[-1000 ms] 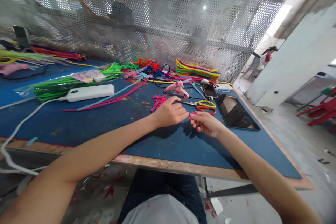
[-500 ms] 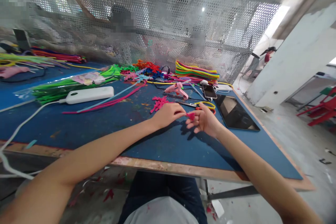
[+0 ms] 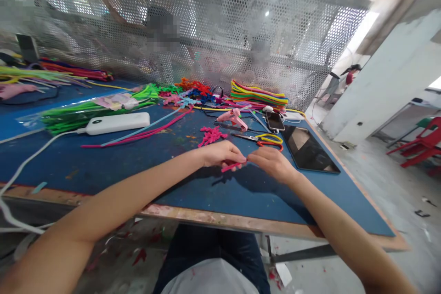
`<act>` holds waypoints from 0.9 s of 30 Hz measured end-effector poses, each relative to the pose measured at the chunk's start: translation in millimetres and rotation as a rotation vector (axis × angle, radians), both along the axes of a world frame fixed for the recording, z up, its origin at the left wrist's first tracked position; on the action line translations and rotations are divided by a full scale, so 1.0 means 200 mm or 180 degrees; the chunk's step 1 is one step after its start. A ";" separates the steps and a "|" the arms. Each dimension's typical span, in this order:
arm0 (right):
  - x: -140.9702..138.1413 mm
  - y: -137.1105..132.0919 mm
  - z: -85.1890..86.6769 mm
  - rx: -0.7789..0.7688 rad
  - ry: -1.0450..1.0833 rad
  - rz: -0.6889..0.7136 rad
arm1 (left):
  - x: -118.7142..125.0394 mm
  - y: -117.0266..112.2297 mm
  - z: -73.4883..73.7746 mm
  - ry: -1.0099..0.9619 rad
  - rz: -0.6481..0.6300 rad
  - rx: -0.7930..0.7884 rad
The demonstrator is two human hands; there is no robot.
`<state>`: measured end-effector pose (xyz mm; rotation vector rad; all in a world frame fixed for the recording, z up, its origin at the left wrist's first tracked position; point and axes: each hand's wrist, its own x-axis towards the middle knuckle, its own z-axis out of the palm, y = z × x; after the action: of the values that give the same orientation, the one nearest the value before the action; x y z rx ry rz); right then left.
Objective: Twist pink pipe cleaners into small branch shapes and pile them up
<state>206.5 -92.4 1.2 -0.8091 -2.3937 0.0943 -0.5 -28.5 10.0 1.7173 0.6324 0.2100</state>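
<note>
Over the front of the blue table, my left hand (image 3: 223, 154) is closed on a short pink pipe cleaner piece (image 3: 230, 167), one end of which pokes out below the fingers. My right hand (image 3: 270, 163) meets it fingertip to fingertip, pinching the other end; the fingers hide most of that part. Just behind my left hand lies a small pile of bent pink pipe cleaner pieces (image 3: 212, 135). Scissors (image 3: 265, 139) with yellow and orange handles rest beyond my right hand. Further back is a pink glue gun (image 3: 233, 119).
A black tablet (image 3: 310, 149) and a phone (image 3: 274, 121) lie on the right. To the left are a white power bank (image 3: 117, 123) with a cable, long pink pipe cleaners (image 3: 151, 131) and a bagged green bundle (image 3: 76, 116). A perforated metal screen (image 3: 220, 23) stands behind.
My right hand has turned over from palm-up with spread fingers to a palm-down pinch. The pink piece now sticks out under my left hand, and the scissors' handles are uncovered.
</note>
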 end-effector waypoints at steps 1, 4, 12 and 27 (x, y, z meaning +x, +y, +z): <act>0.01 -0.01 0.01 0.0436 -0.0284 0.0154 | 0.00 0.00 0.00 0.0025 -0.0239 -0.0776; 0.03 -0.03 0.03 0.1188 -0.0533 0.0246 | 0.00 -0.02 -0.01 -0.0196 -0.0482 -0.1973; -0.05 -0.02 -0.02 0.1649 0.0369 -0.0719 | 0.09 -0.08 -0.07 -0.1752 0.0975 -0.1949; -0.06 -0.03 0.00 0.1301 -0.0068 -0.0619 | 0.09 -0.04 -0.12 -0.1773 0.1523 -0.1734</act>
<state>195.3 -97.7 1.6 -0.8380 -2.2291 -0.4678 18.0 -36.8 -14.4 0.9026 0.5982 0.7511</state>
